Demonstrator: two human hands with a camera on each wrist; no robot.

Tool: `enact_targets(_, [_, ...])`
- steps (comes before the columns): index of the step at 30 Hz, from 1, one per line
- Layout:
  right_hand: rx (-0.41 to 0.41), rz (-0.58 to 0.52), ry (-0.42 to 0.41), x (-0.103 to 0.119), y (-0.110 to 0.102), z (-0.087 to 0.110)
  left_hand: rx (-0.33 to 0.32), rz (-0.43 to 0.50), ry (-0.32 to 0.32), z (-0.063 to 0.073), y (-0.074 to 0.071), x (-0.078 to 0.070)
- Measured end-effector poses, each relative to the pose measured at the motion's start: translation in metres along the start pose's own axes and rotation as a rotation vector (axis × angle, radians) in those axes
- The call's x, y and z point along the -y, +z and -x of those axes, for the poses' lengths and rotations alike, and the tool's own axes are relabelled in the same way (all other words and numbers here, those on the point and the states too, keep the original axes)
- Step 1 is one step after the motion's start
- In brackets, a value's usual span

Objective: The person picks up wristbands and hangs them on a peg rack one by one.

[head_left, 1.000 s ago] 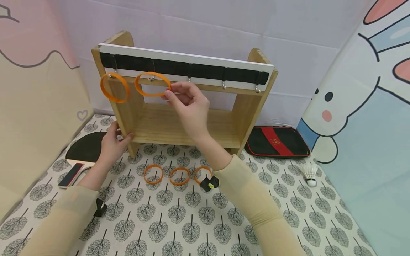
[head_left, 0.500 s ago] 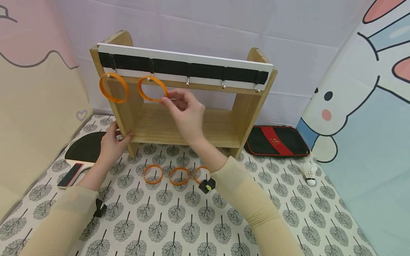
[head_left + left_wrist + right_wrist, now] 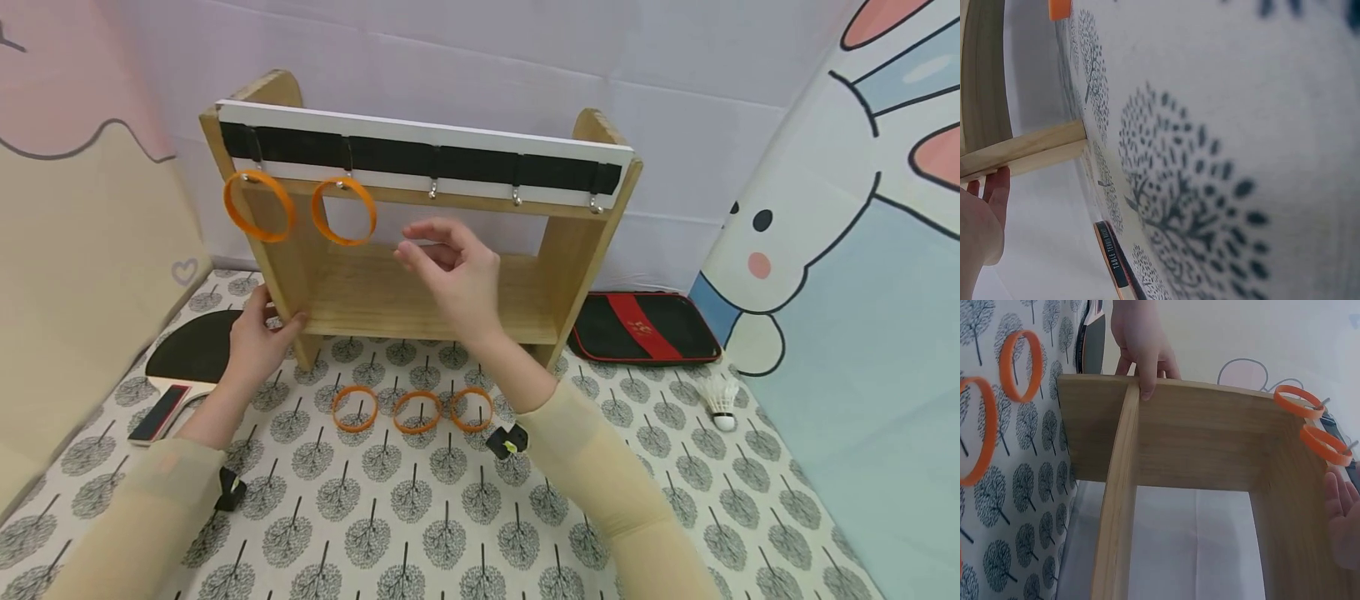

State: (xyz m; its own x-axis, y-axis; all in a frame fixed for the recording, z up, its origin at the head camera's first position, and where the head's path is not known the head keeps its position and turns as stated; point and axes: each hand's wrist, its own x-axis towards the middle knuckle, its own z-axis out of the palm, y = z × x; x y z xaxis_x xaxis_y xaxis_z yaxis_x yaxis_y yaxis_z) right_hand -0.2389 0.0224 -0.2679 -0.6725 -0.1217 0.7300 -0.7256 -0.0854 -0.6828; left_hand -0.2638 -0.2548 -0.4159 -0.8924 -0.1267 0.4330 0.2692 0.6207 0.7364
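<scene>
The wooden rack (image 3: 360, 296) stands upright on the surface (image 3: 405, 533), which is covered with a tree-print cloth. A white board (image 3: 495, 140) with a black strip (image 3: 472, 164) runs along its upper front and carries a row of five metal hooks.

Left hand (image 3: 258, 337): grips the rack's left side panel low down, near the shelf, thumb on the inner face and fingers round the outside.

Right hand (image 3: 461, 279): raised before the rack's opening, fingers bent, thumb and forefinger slightly apart, holding nothing. In the head view it is just beside the second hanging ring and apart from it.

The first hanging ring (image 3: 272, 237), orange, is on the leftmost hook; the second hanging ring (image 3: 351, 242), of the same colour, is on the next hook along. The right wrist view shows both hooks passing through their rings.

Three loose orange rings (image 3: 415, 431) lie in a row on the surface in front of the rack, just beside one another.

A table tennis bat (image 3: 187, 346) lies left of the rack, partly covered by the left forearm. Right of the rack are a black-and-red case (image 3: 637, 327) and a white shuttlecock (image 3: 717, 400).
</scene>
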Motion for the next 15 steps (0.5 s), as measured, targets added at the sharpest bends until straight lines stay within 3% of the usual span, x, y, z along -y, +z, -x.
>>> enact_targets(7, [0.043,0.061,0.017,-0.013,-0.026,0.014,0.006,0.01,0.001,0.001,-0.001,0.001])
enact_targets(15, [0.183,0.311,0.114,-0.025,-0.057,0.041,0.003,0.007,0.007,0.0,-0.001,-0.001])
